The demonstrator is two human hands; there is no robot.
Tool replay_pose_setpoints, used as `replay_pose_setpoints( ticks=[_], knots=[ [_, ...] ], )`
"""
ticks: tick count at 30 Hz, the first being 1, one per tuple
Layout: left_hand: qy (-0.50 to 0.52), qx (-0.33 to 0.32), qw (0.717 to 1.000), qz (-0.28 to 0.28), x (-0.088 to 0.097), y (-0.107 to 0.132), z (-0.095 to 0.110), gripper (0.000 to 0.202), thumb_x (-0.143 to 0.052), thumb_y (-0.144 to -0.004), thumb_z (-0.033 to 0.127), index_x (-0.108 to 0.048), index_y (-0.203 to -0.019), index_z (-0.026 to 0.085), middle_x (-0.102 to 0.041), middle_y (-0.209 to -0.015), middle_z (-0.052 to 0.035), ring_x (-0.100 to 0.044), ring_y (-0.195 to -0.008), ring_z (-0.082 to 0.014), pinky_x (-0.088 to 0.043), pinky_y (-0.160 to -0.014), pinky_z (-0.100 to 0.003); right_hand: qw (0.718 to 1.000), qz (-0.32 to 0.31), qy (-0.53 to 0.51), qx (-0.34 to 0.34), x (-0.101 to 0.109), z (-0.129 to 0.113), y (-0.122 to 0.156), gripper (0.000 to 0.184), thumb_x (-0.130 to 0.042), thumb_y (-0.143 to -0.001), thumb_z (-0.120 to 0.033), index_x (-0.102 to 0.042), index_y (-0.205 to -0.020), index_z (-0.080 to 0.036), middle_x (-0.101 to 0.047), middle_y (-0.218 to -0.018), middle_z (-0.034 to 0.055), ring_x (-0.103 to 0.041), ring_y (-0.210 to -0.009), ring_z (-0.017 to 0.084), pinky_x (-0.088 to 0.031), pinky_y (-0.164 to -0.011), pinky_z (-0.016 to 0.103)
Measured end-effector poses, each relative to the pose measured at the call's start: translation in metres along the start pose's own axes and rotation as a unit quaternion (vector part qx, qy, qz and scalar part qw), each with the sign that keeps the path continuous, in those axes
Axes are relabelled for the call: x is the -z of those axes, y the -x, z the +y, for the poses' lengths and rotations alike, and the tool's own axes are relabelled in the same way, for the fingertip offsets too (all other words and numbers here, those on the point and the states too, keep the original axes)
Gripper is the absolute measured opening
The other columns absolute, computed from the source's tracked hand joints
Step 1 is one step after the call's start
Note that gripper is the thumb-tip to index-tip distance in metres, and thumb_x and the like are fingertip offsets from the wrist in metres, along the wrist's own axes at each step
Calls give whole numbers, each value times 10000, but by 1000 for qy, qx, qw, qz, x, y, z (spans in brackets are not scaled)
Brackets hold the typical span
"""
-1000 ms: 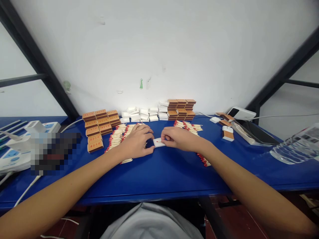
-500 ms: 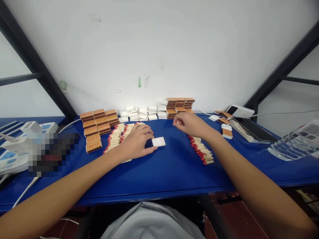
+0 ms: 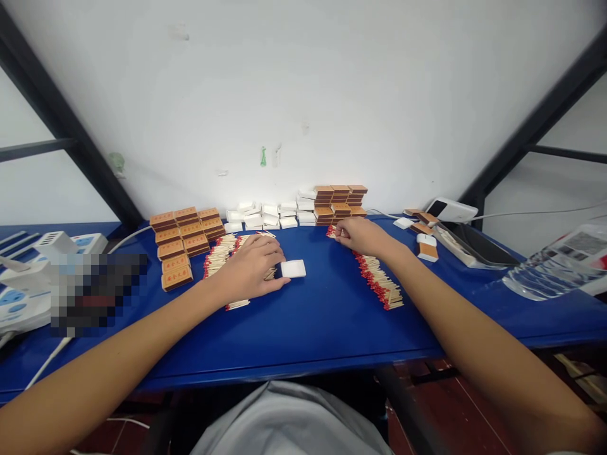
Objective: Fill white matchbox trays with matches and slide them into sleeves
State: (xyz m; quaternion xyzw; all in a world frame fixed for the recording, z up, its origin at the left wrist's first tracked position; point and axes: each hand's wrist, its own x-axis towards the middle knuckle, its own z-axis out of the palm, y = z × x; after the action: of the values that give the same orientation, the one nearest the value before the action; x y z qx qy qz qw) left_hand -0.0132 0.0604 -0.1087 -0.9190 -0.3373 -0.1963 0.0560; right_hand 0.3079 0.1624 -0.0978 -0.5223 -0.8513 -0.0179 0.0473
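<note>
A white inner matchbox tray (image 3: 294, 268) lies on the blue table in front of me. My left hand (image 3: 256, 268) has its thumb and a curved finger at the tray's left end, around its corners. Its palm arches over rows of red-tipped matches (image 3: 218, 256), hiding many of them. To the right, my right hand (image 3: 355, 234) has its fingers pinched together at the far end of another row of matches (image 3: 379, 281). Red match heads (image 3: 331, 232) show beside these fingertips, though how many matches they grip is hidden.
Stacked orange-brown matchboxes (image 3: 177, 272) stand at the left, with more boxes (image 3: 339, 202) against the wall. White trays (image 3: 270, 215) are piled between them. A power strip (image 3: 28, 297) is at far left; a phone (image 3: 474, 243) and clear plastic bottle (image 3: 554, 265) are at right.
My left hand and the white tray have shifted slightly left together. My right hand has lowered to the far end of the right match row, and red match heads now show at its fingertips.
</note>
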Motion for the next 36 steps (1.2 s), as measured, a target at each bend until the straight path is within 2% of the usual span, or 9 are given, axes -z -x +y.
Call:
replay_pose_setpoints(
  ticks=[6,17,23,26,29,32,36],
  knots=[
    [5,-6,1000,1,2,-1,2,314,-704,-985,470,-781,-1101,188,-757,-1159,-119,-647,-1188,-321,-459,-1078,-491,1000,-13,-11,-5,-1,3,-1,122,-593,-984,-173,-709,-948,-159,-788,-1058,163,-701,-879,242,-405,-695,297],
    [1,2,1000,-15,1,0,0,333,-703,-991,482,-779,-1117,183,-757,-1153,-119,-661,-1155,-310,-472,-1068,-492,999,-3,-37,37,-3,0,0,73,-626,-939,-211,-670,-889,-181,-767,-938,116,-662,-800,224,-393,-685,299],
    [1,1,1000,-14,2,0,1,337,-693,-997,488,-778,-1119,185,-757,-1146,-118,-661,-1146,-305,-473,-1067,-487,998,-30,-39,30,-1,-1,1,125,-624,-972,-214,-657,-854,-191,-756,-898,109,-651,-778,222,-377,-661,301],
    [6,4,1000,-11,1,0,2,324,-698,-990,487,-785,-1112,199,-759,-1146,-114,-661,-1146,-307,-475,-1061,-485,997,-25,-59,34,2,-3,3,121,-628,-970,-210,-641,-851,-192,-731,-869,97,-619,-739,208,-367,-655,302],
    [-3,2,1000,-1,0,0,2,329,-704,-983,493,-787,-1106,198,-762,-1144,-114,-661,-1151,-312,-464,-1074,-490,991,17,-114,69,7,-17,9,160,-603,-996,-291,-642,-879,-190,-695,-873,81,-586,-744,197,-377,-674,301],
    [-17,-1,1000,8,-1,0,2,338,-704,-985,498,-786,-1092,187,-769,-1130,-117,-666,-1153,-315,-460,-1070,-489,972,44,-197,124,14,-45,21,235,-584,-1022,-392,-655,-908,-199,-644,-840,44,-556,-736,183,-381,-679,295],
    [-27,-2,999,20,-1,0,4,311,-710,-982,484,-795,-1080,202,-774,-1118,-114,-665,-1146,-315,-462,-1065,-492,953,23,-231,197,18,-84,37,164,-593,-1023,-336,-652,-938,-208,-620,-842,23,-538,-734,168,-369,-678,288]
  ],
)
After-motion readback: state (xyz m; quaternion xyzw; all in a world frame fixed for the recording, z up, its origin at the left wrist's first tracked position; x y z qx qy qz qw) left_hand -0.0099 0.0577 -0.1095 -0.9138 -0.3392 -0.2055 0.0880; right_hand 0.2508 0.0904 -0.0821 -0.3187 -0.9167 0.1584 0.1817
